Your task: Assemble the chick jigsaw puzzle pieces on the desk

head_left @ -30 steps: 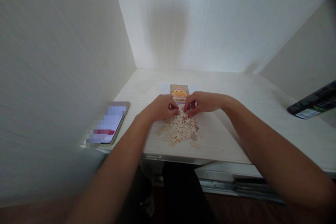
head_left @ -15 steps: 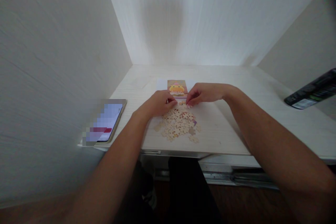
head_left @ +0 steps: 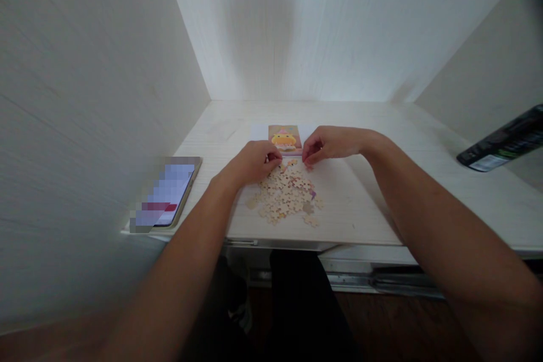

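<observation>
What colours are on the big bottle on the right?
The bottle is mostly black, with green marks and a pale label, clearest in the head view.

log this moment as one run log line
left hand: at pile's far edge | right hand: by small pink piece | puzzle pieces: loose pile | picture card: beyond pile

Puzzle pcs [head_left: 284, 195]: matt, look like bare wood or card, can't tell which. Desk [head_left: 373, 203]: white w/ faint wood grain, smooth, low sheen. Phone [head_left: 173, 192]: glossy screen. Bottle [head_left: 504, 138]: dark, smooth, prob. plastic. Rail [head_left: 352, 281]: shiny metal.
</observation>
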{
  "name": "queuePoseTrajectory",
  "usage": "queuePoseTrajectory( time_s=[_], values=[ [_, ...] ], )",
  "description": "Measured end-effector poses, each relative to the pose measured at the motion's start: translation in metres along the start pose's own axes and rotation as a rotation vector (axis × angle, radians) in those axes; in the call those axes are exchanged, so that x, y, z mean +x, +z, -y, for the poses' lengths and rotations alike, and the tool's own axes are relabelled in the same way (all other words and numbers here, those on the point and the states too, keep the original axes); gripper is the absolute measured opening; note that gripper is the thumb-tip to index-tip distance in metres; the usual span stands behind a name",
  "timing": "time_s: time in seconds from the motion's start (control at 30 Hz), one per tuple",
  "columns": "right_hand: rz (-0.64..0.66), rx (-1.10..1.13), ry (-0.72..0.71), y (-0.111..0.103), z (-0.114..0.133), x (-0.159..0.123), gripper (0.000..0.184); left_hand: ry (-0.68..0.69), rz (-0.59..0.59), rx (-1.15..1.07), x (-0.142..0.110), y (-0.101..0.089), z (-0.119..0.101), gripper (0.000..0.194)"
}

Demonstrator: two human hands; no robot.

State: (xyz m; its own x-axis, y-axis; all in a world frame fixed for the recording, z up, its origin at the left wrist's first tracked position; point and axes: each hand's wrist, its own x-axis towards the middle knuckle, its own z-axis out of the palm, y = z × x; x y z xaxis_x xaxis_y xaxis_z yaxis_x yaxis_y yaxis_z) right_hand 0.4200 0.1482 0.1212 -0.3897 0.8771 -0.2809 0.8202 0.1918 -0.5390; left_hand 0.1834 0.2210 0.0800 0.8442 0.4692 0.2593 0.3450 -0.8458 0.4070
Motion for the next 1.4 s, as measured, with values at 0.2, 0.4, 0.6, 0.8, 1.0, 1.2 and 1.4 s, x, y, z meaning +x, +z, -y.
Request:
queuePoseTrajectory(
  time_s=[0.2,0.4,0.6,0.8,1.0,1.2,1.4],
  values=[
    [-0.031,-0.067,-0.064,0.009,0.01,0.007,0.03,0.053,0.04,-0.083,-0.001,-0.003,-0.007,0.007],
    [-0.029,-0.067,-0.055,0.013,0.008,0.011,0.024,0.092,0.135,-0.121,-0.001,-0.001,-0.009,0.013],
    [0.019,-0.027,-0.068,0.01,0.008,0.009,0.02,0.074,0.11,-0.084,0.0,-0.003,-0.007,0.019],
    [0.05,-0.044,-0.027,0.007,0.005,0.006,0.017,-0.028,0.063,-0.046,-0.001,-0.005,-0.006,0.017],
    [-0.037,-0.109,0.009,0.004,0.008,0.002,0.017,-0.124,0.039,-0.021,-0.002,-0.007,-0.003,0.016],
    [0.047,-0.082,-0.092,0.011,0.016,0.005,0.03,-0.071,0.015,-0.099,-0.002,-0.009,-0.004,0.004],
    [0.056,-0.082,-0.103,0.014,0.015,0.009,0.026,0.04,0.153,-0.217,-0.005,-0.011,-0.011,0.011]
  ],
)
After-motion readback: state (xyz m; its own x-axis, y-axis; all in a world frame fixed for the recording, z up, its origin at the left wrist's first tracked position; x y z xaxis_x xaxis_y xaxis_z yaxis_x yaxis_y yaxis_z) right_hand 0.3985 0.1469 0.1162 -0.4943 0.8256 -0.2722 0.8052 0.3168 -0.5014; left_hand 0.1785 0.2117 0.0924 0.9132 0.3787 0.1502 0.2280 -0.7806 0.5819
